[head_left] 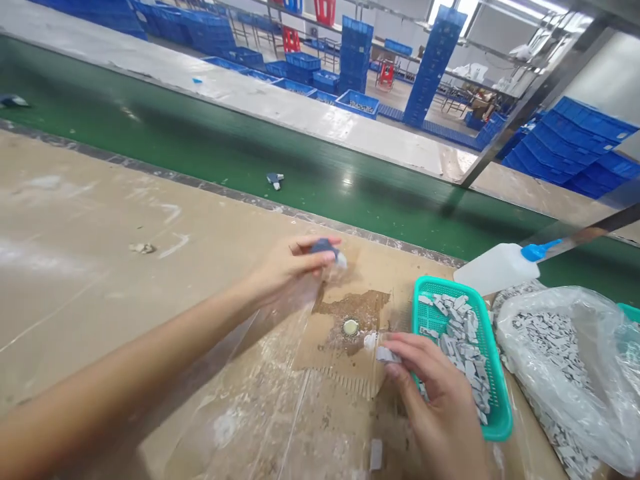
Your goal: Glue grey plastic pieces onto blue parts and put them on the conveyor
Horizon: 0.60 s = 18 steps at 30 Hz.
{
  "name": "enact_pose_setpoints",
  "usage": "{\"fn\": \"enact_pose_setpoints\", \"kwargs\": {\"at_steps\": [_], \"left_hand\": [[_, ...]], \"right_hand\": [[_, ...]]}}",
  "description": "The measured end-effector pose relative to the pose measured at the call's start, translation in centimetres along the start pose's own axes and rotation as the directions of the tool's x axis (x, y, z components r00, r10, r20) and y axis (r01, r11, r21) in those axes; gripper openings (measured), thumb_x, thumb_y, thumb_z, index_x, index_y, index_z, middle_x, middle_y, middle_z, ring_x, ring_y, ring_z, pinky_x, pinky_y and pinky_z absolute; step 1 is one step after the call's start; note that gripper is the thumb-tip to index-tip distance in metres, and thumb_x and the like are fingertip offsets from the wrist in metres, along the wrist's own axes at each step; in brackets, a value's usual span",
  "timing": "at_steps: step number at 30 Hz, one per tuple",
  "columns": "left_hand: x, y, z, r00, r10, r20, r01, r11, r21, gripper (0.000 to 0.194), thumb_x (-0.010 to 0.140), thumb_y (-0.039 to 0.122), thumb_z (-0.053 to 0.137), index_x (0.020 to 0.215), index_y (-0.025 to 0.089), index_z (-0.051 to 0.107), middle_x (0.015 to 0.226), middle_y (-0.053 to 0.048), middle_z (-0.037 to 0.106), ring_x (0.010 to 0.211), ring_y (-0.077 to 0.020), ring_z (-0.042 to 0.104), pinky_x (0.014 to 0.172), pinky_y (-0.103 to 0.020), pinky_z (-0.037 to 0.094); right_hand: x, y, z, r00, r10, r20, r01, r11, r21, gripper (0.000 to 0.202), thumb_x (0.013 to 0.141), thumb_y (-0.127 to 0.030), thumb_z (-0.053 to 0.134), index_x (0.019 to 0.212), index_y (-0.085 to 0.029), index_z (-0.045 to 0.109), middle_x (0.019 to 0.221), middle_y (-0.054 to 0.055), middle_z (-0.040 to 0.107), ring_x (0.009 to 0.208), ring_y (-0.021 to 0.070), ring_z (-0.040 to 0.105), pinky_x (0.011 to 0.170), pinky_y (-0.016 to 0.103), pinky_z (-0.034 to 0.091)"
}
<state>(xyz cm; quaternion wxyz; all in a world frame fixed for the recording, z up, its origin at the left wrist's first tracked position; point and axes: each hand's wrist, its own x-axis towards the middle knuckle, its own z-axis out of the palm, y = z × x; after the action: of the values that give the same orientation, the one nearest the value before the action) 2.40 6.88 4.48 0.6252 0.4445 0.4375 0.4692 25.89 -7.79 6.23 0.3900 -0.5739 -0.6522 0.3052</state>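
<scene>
My left hand (295, 267) is closed around a dark blue part (323, 247) with a whitish end, slightly blurred, above the upper edge of a worn cardboard piece (335, 363). Between the thumb and fingers of my right hand (435, 387) is a small light grey piece (388, 355), just left of a green basket (503, 400) that holds several similar grey pieces. A small round cap with pale contents (351, 327) sits on the wet brown patch of the cardboard. One more grey piece (376, 455) lies near the bottom edge of the view.
Behind the basket a white bottle with a blue nozzle (500, 269) leans. An open plastic bag of grey pieces (550, 340) stands at right. Along the table's far side runs a green conveyor (200, 160) carrying a blue-and-white part (275, 180). A metal post (530, 110) rises beyond.
</scene>
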Motion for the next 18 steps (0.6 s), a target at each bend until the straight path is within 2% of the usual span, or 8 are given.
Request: {"fn": "enact_pose_setpoints", "kwargs": {"at_steps": [2,4,6,8,13,18], "left_hand": [[-3.3,-0.2,0.1,0.999,-0.039,0.033,0.038,0.999,0.022,0.041,0.061,0.024,0.088,0.099,0.018,0.073,0.09,-0.005,0.075,0.076,-0.0147,0.068,0.07,-0.024,0.054],[-5.6,-0.4,0.0,1.0,-0.026,-0.008,0.026,0.999,0.032,0.037,0.06,0.021,0.088,0.091,0.017,0.069,0.099,-0.009,0.076,0.095,-0.0213,0.071,0.083,-0.029,0.056],[-6.8,-0.7,-0.4,0.998,-0.012,-0.067,0.012,1.0,0.012,0.032,0.061,0.021,0.088,0.082,0.016,0.064,0.1,-0.01,0.076,0.103,-0.0243,0.07,0.089,-0.033,0.056],[-7.2,-1.1,-0.9,0.997,-0.037,-0.067,0.037,0.999,-0.006,0.03,0.064,0.024,0.086,0.081,0.016,0.062,0.095,-0.01,0.077,0.097,-0.024,0.072,0.088,-0.034,0.058],[-7.0,-2.1,-1.7,0.996,-0.088,-0.026,0.089,0.996,0.014,0.026,0.074,0.028,0.08,0.095,0.017,0.07,0.085,-0.005,0.076,0.084,-0.0197,0.073,0.08,-0.028,0.058],[-6.9,-2.5,-2.1,0.99,-0.062,-0.127,0.06,0.998,-0.017,0.035,0.075,0.029,0.079,0.107,0.018,0.069,0.079,-0.003,0.075,0.077,-0.0184,0.073,0.068,-0.024,0.057]], "right_hand": [[0.2,0.1,2.1,0.999,-0.013,-0.045,0.012,1.0,-0.018,0.019,0.09,-0.023,0.062,0.1,-0.027,0.077,0.097,0.004,0.076,0.088,0.0168,0.073,0.076,0.023,0.06],[0.3,0.6,3.8,0.993,0.041,-0.11,-0.044,0.999,-0.023,0.019,0.089,-0.025,0.064,0.102,-0.024,0.077,0.092,0.005,0.077,0.08,0.0165,0.073,0.07,0.023,0.06],[0.4,1.2,4.9,0.98,0.108,-0.167,-0.116,0.993,-0.037,0.023,0.088,-0.03,0.067,0.107,-0.021,0.076,0.093,0.006,0.078,0.077,0.0173,0.074,0.069,0.025,0.06],[0.5,1.9,5.4,0.969,0.128,-0.212,-0.145,0.987,-0.065,0.026,0.086,-0.034,0.07,0.108,-0.021,0.076,0.096,0.006,0.078,0.08,0.0185,0.074,0.071,0.027,0.061],[0.5,3.0,5.9,0.972,0.03,-0.231,-0.078,0.976,-0.204,0.02,0.089,-0.03,0.067,0.105,-0.024,0.077,0.104,0.003,0.077,0.094,0.0193,0.073,0.085,0.031,0.06],[0.2,3.8,6.4,0.984,-0.051,-0.173,-0.009,0.943,-0.332,0.026,0.091,-0.022,0.064,0.116,-0.025,0.072,0.112,0.003,0.075,0.1,0.0176,0.071,0.091,0.032,0.058]]}}
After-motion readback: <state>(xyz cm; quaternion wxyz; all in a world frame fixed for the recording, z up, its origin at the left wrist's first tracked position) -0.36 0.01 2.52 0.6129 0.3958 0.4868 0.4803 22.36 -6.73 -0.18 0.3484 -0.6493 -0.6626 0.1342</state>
